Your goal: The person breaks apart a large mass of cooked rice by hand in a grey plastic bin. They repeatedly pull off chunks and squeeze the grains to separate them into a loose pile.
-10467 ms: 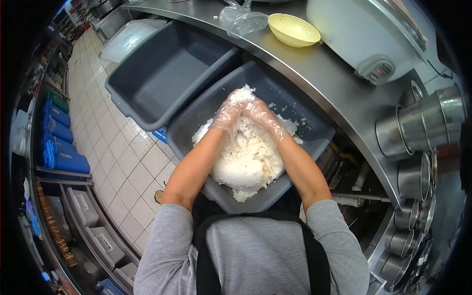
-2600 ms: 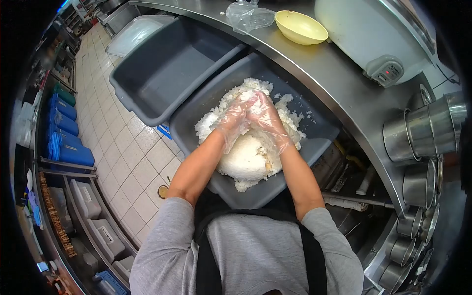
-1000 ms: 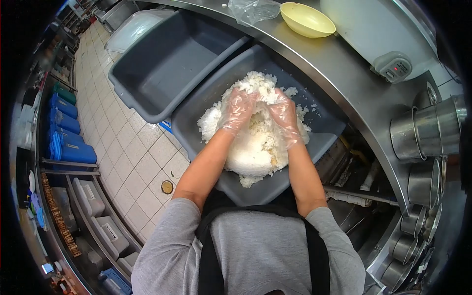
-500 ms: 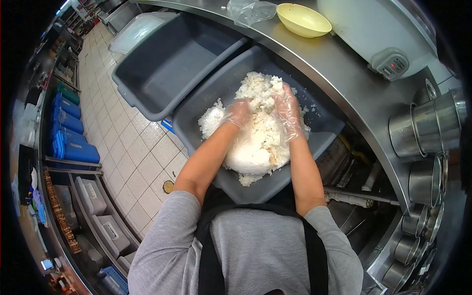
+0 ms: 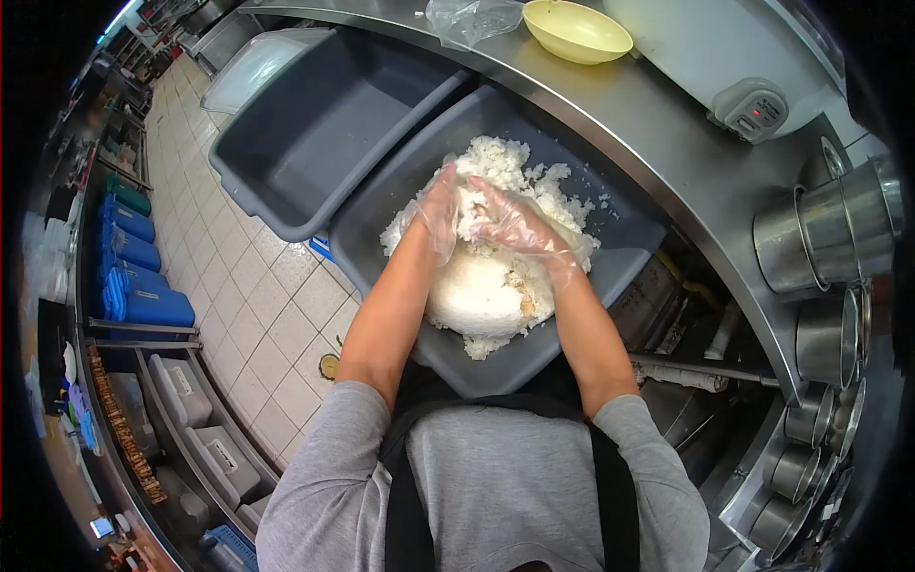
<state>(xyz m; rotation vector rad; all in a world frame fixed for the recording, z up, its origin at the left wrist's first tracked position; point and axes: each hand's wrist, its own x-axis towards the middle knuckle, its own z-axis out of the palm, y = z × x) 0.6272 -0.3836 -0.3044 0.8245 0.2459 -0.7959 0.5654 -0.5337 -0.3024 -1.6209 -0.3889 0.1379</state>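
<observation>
Seen from the head camera, two hands in clear plastic gloves face each other at the centre of the frame, the left hand (image 5: 437, 205) and right hand (image 5: 515, 221) with fingers curved around a portion of white rice (image 5: 481, 294), over the larger mound in a gray tub (image 5: 496, 381). Light, even pressure from both palms, kept low over the mound, should limit crushing and spills. The tub's walls leave some room around the hands, though the steel bench (image 5: 624, 133) edge curves close at upper right and a second tub (image 5: 310, 157) adjoins at upper left.
</observation>
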